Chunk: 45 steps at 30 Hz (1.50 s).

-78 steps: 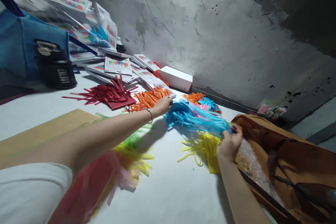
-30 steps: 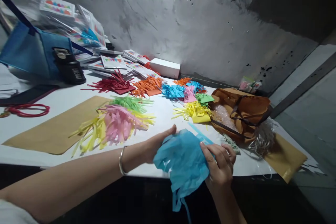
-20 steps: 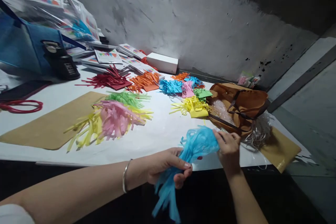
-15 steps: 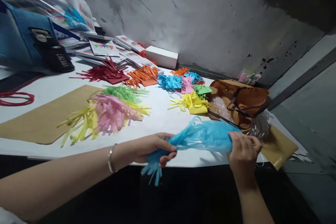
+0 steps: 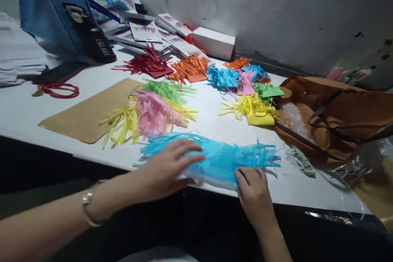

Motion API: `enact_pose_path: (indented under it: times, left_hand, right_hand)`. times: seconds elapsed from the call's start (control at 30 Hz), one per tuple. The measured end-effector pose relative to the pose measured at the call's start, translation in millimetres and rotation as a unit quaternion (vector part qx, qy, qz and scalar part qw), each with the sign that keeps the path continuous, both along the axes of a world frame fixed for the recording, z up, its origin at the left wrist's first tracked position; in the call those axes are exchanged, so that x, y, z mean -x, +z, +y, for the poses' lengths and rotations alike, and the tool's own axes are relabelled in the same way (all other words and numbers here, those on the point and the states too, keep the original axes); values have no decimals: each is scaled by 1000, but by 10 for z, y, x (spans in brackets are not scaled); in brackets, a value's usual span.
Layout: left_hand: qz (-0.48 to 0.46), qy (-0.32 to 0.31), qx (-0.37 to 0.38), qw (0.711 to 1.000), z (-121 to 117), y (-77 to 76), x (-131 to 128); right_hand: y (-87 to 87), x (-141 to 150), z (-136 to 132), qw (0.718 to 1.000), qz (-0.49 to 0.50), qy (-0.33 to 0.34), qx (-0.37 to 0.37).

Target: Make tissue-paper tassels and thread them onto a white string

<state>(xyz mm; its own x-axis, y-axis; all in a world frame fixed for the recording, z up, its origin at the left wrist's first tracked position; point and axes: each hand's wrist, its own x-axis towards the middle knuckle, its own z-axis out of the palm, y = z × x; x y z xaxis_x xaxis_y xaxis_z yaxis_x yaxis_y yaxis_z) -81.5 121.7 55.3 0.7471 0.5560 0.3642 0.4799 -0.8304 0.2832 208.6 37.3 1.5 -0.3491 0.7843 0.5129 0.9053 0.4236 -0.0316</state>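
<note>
A blue tissue-paper tassel (image 5: 219, 155), fringed at both ends, lies spread out along the white table's front edge. My left hand (image 5: 173, 163) is over its left part with fingers stretched out and apart, gripping nothing. At the near edge, towards the right fringe, my right hand (image 5: 253, 186) has its fingers bent and close together on the paper; its thumb is hidden. Just behind the blue tassel are a pink tassel (image 5: 155, 112), a yellow tassel (image 5: 124, 123) and a green tassel (image 5: 167, 89), lying partly on a brown paper sheet (image 5: 89, 110).
Further back are folded yellow (image 5: 260, 119), blue (image 5: 223, 77), orange (image 5: 196, 69) and dark red (image 5: 147, 64) fringed bundles. Boxes and printed packets (image 5: 145, 32), a black bottle (image 5: 95, 43) and a blue bag (image 5: 58, 12) stand left. A brown bag (image 5: 362, 110) lies right.
The blue tassel has come down from the air onto the table and is spread flat. My left hand has let go of it and opened. The view has shifted.
</note>
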Motion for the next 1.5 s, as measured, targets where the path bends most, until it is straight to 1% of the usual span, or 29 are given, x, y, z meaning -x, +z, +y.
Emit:
enact_pose_path:
  times: [0.03,0.07,0.13,0.2,0.3,0.4,0.5,0.57,0.63,0.77,0.87,0.93,1.07,1.13,1.23,1.33,1.4,1.43,1.47,1.5]
  left_hand:
    - [28,-35,-13,999,-67,-68,-140]
    - [48,-55,-21,997,-113,-137,-268]
    - [70,-69,-17,995,-138,-262,-461]
    - [60,-67,-7,996,-104,-350,-553]
    - [32,-73,4,997,-46,-393,-549]
    - [19,-84,21,996,-53,-369,-483]
    - [1,-76,38,996,-98,-347,-420]
    - [-10,-67,51,996,-116,-344,-400]
    - [-11,-59,60,996,-110,-343,-409]
    - [25,-38,66,997,-36,-311,-477]
    - [44,-21,102,994,22,-259,-499]
    - [48,-6,124,991,48,-231,-486]
    - [60,19,144,988,116,-211,-477]
    - [79,33,158,984,182,-194,-518]
    - [146,74,177,971,309,-127,-626]
    - [205,106,170,958,412,-53,-729]
    - [221,119,163,954,446,-31,-776]
    - [224,122,161,953,455,-30,-793]
    - [226,124,159,953,461,-33,-806]
    - [228,125,158,953,465,-39,-818]
  right_hand:
    - [21,-30,-29,1000,6,1,11]
    - [47,-58,-64,1000,11,1,22]
    - [109,-90,-138,999,14,1,39]
    - [174,-68,-200,999,9,1,32]
    - [223,73,-225,999,15,29,8]
    - [191,218,-180,996,51,66,17]
    - [156,252,-142,993,99,66,23]
    - [162,239,-137,992,115,53,30]
    - [180,243,-132,994,102,32,37]
    - [183,319,-79,997,66,-14,43]
    - [160,337,-27,993,100,-35,50]
    - [157,314,-3,988,131,-51,69]
    - [168,265,64,978,158,-86,105]
    - [163,263,133,977,140,-116,108]
    - [133,273,267,977,79,-167,103]
    - [124,286,372,971,14,-211,113]
    - [159,301,392,967,-12,-236,93]
    - [187,312,385,969,-17,-237,69]
    - [219,325,367,974,-15,-222,40]
    - [249,340,341,981,-6,-191,17]
